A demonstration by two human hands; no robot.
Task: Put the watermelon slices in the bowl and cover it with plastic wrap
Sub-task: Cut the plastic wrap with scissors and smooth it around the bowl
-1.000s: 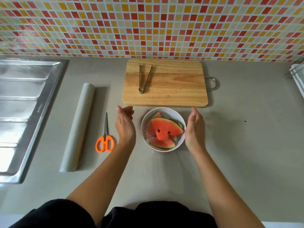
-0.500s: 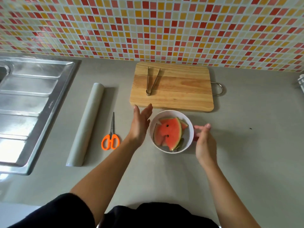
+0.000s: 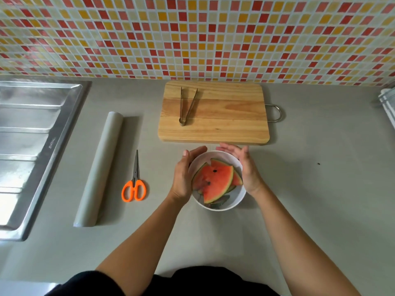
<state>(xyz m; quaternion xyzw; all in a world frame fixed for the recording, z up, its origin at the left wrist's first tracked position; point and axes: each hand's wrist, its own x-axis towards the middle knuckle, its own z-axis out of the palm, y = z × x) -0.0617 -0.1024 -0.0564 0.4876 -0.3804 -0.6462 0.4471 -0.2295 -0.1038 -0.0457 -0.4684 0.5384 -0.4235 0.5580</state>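
A white bowl [image 3: 222,207] stands on the grey counter just in front of the cutting board. Several red watermelon slices [image 3: 215,180] with green rind lie in it. A faint sheen over the bowl's near part may be plastic film; I cannot tell for sure. My left hand [image 3: 183,174] lies flat against the bowl's left side, fingers reaching along the far rim. On the bowl's right side and far rim rests my right hand [image 3: 245,167], its fingers fairly straight. The plastic wrap roll [image 3: 100,167] lies to the left.
Orange-handled scissors [image 3: 134,184] lie between the roll and the bowl. A wooden cutting board [image 3: 224,116] with metal tongs [image 3: 187,105] on it sits behind the bowl. A steel sink drainer [image 3: 32,146] fills the left; a white rack [image 3: 388,107] is at the right edge.
The slices now point a different way, so the bowl has turned. Both hands have shifted from its sides toward the far rim and lie closer against it.
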